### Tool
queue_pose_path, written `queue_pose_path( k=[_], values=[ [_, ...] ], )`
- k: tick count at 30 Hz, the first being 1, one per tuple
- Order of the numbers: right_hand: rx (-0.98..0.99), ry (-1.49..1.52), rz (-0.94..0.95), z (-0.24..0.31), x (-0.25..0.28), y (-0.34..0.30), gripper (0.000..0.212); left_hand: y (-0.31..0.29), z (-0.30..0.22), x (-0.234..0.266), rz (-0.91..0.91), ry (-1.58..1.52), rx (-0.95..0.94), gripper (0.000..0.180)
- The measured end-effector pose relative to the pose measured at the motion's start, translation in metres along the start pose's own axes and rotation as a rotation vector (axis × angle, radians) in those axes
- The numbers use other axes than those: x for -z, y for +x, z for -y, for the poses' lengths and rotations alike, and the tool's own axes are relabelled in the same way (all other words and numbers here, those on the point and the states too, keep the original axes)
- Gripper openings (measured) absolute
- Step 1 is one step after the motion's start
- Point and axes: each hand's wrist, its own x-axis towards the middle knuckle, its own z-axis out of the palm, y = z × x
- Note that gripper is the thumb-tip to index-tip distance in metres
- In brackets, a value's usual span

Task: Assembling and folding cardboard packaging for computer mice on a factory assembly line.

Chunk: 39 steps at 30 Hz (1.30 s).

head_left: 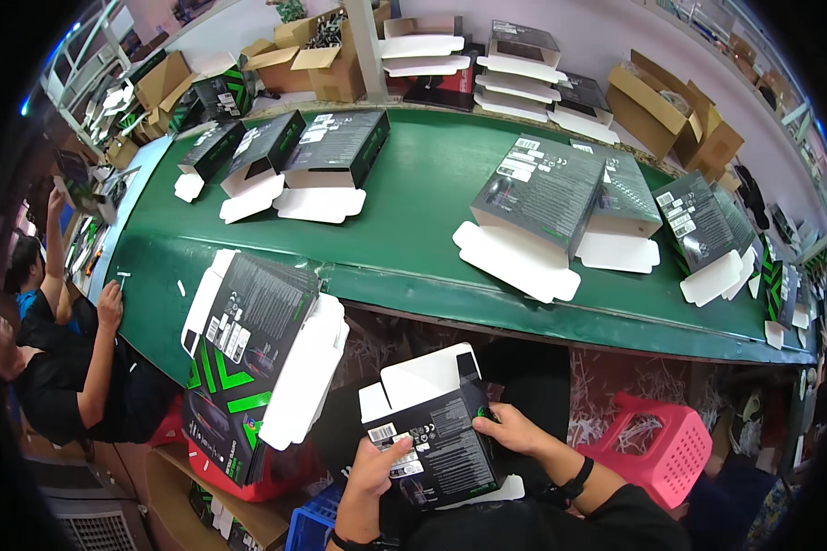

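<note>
The black carton [450, 459] is being held over the lap, its flap-to-flap long axis running toward the green table [423, 193], its opposite side edges being pinched equally closely by the half-curled left hand [374, 466] and right hand [516, 429].

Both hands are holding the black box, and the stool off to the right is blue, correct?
Not quite: the stool is pink, not blue, as the head view shows. The left hand and right hand are indeed both holding the black box.
</note>
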Motion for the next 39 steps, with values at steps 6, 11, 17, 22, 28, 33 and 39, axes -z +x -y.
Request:
queue_pose_path(
  k=[6,11,17,22,28,33,39],
  values=[
    [0.049,-0.253,-0.168,-0.011,-0.004,0.0,0.058,0.002,-0.002,-0.002,0.016,0.003,-0.037,0.037],
    [-0.061,0.112,-0.124,-0.015,-0.013,-0.007,0.049,0.002,-0.002,0.001,0.007,0.01,-0.006,0.036],
    [0.051,-0.45,-0.439,0.02,-0.015,-0.007,0.058,0.005,0.005,0.012,0.082,-0.096,-0.026,0.042],
    [0.087,0.154,-0.238,-0.007,0.007,0.013,0.075,0.025,0.016,0.023,0.211,-0.201,0.069,0.04],
    [0.041,-0.098,-0.21,0.017,-0.006,0.009,0.096,0.035,0.02,0.012,-0.017,0.075,-0.28,0.076],
    [0.311,-0.078,-0.051,0.009,0.007,0.013,0.083,0.039,0.028,-0.005,-0.061,0.472,-0.542,0.075],
    [0.318,-0.361,-0.184,0.001,0.02,0.037,0.019,0.053,0.05,0.026,-0.008,0.4,-0.276,0.027]
  ],
)
